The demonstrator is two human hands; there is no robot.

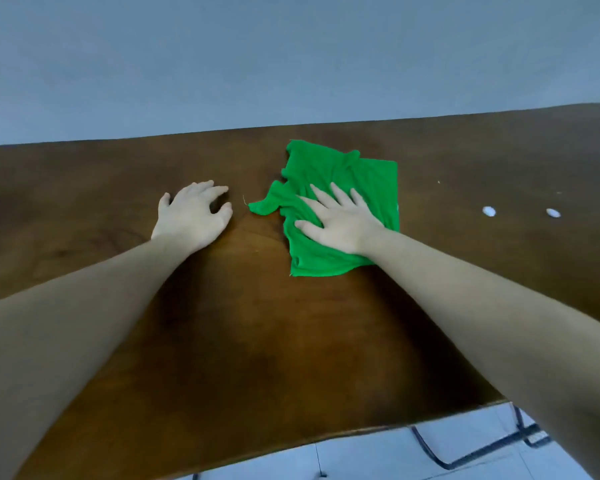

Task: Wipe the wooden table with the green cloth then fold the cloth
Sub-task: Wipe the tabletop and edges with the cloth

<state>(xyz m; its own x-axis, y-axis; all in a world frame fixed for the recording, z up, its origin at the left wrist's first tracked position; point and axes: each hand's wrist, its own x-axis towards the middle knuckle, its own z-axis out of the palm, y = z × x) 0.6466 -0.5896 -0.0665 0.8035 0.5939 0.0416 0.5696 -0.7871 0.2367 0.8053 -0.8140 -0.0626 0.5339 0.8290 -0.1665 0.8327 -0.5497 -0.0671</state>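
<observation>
Two hands on wooden table [257,341]: right hand [340,225] fingers flat on green cloth [357,174]; left hand [191,218] fingers loose.

2 white spots [488,211] far right; black metal frame [465,452] below.

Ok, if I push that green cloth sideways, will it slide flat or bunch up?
Probably bunch: the cloth already lies wrinkled, so it looks floppy. It seems thin and light, likely dragging easily under the flat right hand. Its loose left corner may fold over.
</observation>
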